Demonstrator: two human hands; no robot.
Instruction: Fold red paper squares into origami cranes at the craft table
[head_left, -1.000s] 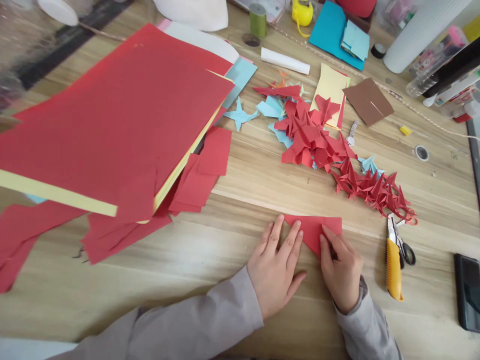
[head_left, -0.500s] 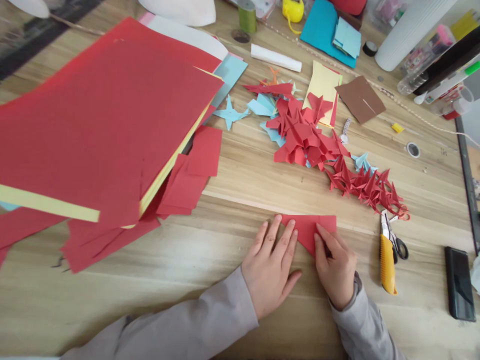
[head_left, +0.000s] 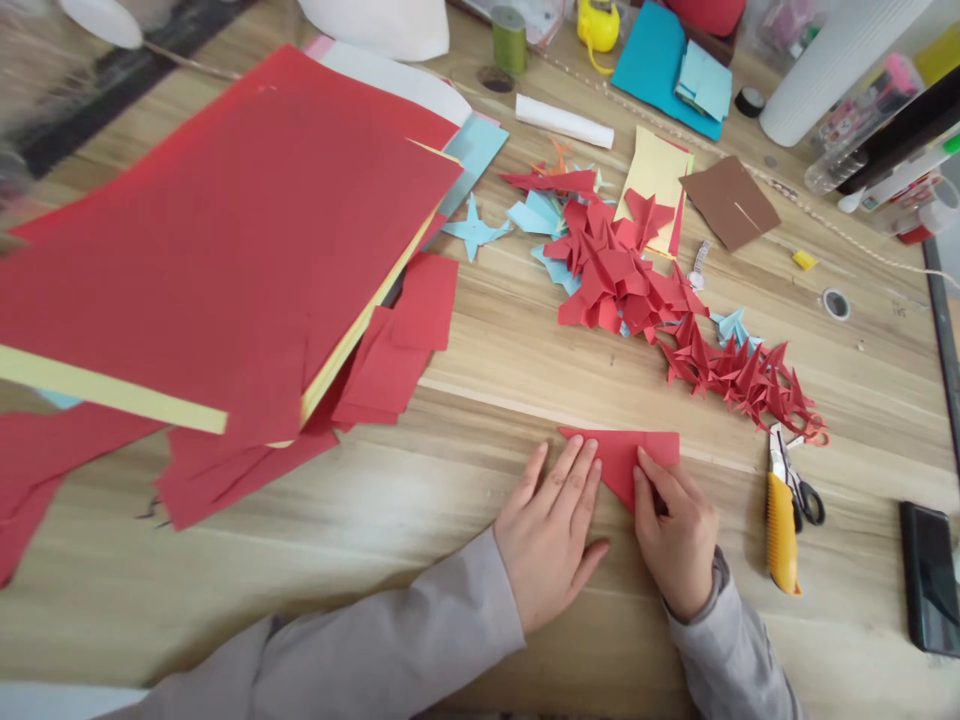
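Note:
A small folded piece of red paper point(head_left: 621, 462) lies flat on the wooden table in front of me. My left hand point(head_left: 553, 525) rests flat with outstretched fingers, its fingertips on the paper's left part. At the paper's right part, my right hand point(head_left: 675, 530) pinches it between thumb and index finger, the other fingers curled under. Beyond the hands lies a heap of folded red paper figures point(head_left: 622, 270), with a row of pointed red ones point(head_left: 739, 375) trailing off to the right. Light blue folded figures point(head_left: 474, 230) lie among and beside them.
Large red sheets point(head_left: 247, 250) cover the left, with small red squares point(head_left: 426, 300) beside them. Scissors point(head_left: 808, 500) and a yellow-handled cutter point(head_left: 782, 530) lie to the right, near a black phone point(head_left: 930, 575). Brown paper point(head_left: 731, 203) and a watch point(head_left: 698, 268) lie farther back.
The whole view has shifted slightly, so things appear a little farther right. My left fingers have drawn closer together on the red paper; the right hand keeps its pinch.

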